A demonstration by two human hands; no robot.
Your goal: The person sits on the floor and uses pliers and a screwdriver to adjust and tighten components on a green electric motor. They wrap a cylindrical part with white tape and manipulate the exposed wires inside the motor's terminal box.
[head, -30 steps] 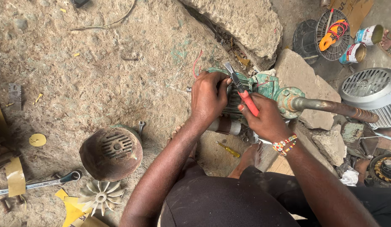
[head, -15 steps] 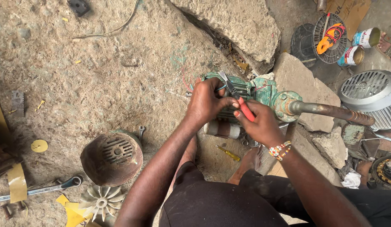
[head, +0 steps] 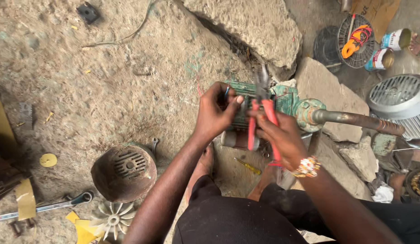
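The dirt floor [head: 106,81] fills most of the view, with a large rough stone slab [head: 250,27] lying at its upper edge. Against that slab sits a green pump motor [head: 287,101], lying on its side in front of the person, with a rusty pipe [head: 359,119] running off to the right. A grey ribbed fan cover [head: 397,101] stands at the right edge, near the pipe's far end. A rusty round vented cover [head: 124,171] lies on the ground to the left of the person's knees, and a white plastic fan wheel [head: 111,219] lies just below it. The right hand [head: 282,135] is closed around the red handles of a pair of pliers [head: 262,113], whose dark nose points up over the motor's top. The left hand [head: 214,115] is curled against the motor's left end, fingers pinching something small there; what it grasps cannot be told. A beaded bracelet [head: 307,166] circles the right wrist. A small yellow-handled screwdriver [head: 247,166] lies on the ground beneath the motor.
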